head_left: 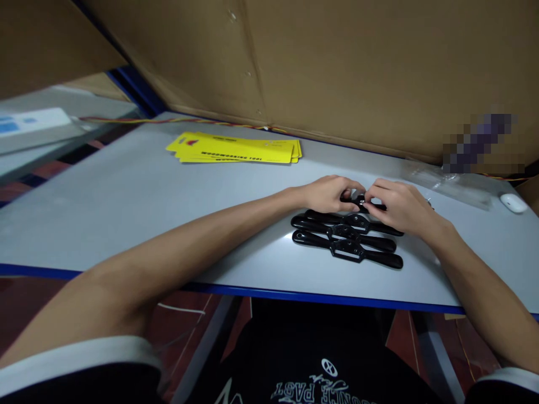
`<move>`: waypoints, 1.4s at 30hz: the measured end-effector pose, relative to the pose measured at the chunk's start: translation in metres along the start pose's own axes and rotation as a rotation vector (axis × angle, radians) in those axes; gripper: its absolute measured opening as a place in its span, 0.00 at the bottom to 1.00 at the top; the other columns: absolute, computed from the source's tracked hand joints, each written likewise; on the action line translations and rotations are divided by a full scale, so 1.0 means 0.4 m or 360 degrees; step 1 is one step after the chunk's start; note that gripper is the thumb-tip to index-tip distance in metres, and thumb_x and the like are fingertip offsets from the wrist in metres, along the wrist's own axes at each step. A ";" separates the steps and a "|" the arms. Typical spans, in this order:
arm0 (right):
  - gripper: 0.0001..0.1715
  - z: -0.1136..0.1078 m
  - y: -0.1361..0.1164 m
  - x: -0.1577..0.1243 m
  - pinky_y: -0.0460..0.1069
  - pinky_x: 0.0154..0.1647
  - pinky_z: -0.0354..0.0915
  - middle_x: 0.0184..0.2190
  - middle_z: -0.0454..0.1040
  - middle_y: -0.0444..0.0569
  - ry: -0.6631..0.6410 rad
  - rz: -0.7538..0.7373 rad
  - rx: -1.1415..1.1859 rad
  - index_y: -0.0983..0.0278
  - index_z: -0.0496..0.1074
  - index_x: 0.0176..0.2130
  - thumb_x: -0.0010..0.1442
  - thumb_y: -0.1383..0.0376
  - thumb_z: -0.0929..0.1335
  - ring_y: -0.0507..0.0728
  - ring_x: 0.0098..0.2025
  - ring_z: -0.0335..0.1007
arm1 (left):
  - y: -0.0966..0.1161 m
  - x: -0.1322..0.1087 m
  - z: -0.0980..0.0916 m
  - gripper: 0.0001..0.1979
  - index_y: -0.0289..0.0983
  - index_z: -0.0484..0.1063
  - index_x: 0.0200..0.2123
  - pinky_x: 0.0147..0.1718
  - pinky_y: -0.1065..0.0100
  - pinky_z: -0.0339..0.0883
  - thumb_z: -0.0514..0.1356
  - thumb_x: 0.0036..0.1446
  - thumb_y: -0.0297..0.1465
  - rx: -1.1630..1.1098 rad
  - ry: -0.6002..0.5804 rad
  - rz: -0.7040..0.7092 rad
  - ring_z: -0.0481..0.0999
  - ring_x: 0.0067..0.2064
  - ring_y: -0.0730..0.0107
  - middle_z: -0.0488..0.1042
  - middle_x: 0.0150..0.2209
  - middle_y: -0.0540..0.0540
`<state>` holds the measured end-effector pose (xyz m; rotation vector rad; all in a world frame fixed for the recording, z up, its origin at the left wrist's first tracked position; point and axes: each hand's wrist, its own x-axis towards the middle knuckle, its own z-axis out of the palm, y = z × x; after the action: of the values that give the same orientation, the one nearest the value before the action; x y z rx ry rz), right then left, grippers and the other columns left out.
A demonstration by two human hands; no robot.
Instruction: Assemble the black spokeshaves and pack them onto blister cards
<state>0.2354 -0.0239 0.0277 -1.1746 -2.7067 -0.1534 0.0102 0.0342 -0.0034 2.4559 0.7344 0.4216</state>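
Both my hands meet over a black two-handled tool (357, 201) at the right of the table. My left hand (332, 193) curls its fingers and thumb round the tool's left part. Pinched at the tool's middle, by a small shiny part, is my right hand (393, 203); what its fingertips hold is too small to make out. Nearer me lie three similar black tools, a front one (347, 249), a middle one (343, 231) and a rear one (360, 221), roughly parallel and close together. My fingers hide much of the uppermost tool.
Yellow printed cards (240, 148) lie stacked at the table's back. Behind my right hand are clear plastic bags (458, 188) and a white earbud-like case (513, 203). A cardboard wall (337, 67) rises behind, with twisted wires (189, 120) along its foot.
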 end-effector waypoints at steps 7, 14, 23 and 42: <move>0.14 0.007 -0.010 0.009 0.52 0.37 0.60 0.39 0.79 0.53 -0.0110 -0.0076 -0.0127 0.65 0.80 0.43 0.70 0.67 0.63 0.57 0.34 0.71 | 0.001 0.001 -0.002 0.27 0.34 0.76 0.57 0.34 0.67 0.60 0.61 0.58 0.42 0.0000 -0.0019 -0.0010 0.68 0.31 0.69 0.72 0.32 0.48; 0.17 0.008 0.002 0.007 0.53 0.39 0.63 0.38 0.80 0.55 -0.0033 -0.0029 -0.0149 0.67 0.79 0.42 0.71 0.68 0.62 0.59 0.36 0.73 | 0.004 -0.001 -0.003 0.25 0.33 0.77 0.54 0.34 0.68 0.59 0.61 0.58 0.42 0.0007 -0.0014 -0.0022 0.67 0.31 0.70 0.71 0.32 0.48; 0.13 0.020 0.013 0.000 0.53 0.38 0.63 0.38 0.78 0.53 0.0054 0.0110 0.0250 0.64 0.78 0.44 0.71 0.66 0.63 0.59 0.36 0.71 | 0.007 -0.002 -0.004 0.26 0.34 0.77 0.55 0.35 0.68 0.59 0.62 0.58 0.44 -0.0008 -0.0019 -0.0058 0.66 0.30 0.70 0.71 0.33 0.48; 0.17 0.012 -0.014 0.005 0.53 0.38 0.63 0.36 0.74 0.55 0.0068 0.0109 0.0146 0.66 0.74 0.39 0.72 0.67 0.59 0.59 0.34 0.68 | 0.001 0.001 -0.001 0.27 0.33 0.76 0.55 0.36 0.66 0.61 0.61 0.58 0.44 0.0042 -0.0015 -0.0052 0.69 0.32 0.68 0.74 0.36 0.45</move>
<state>0.2294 -0.0253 0.0232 -1.2210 -2.6034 -0.0438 0.0104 0.0345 -0.0028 2.4653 0.7797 0.3898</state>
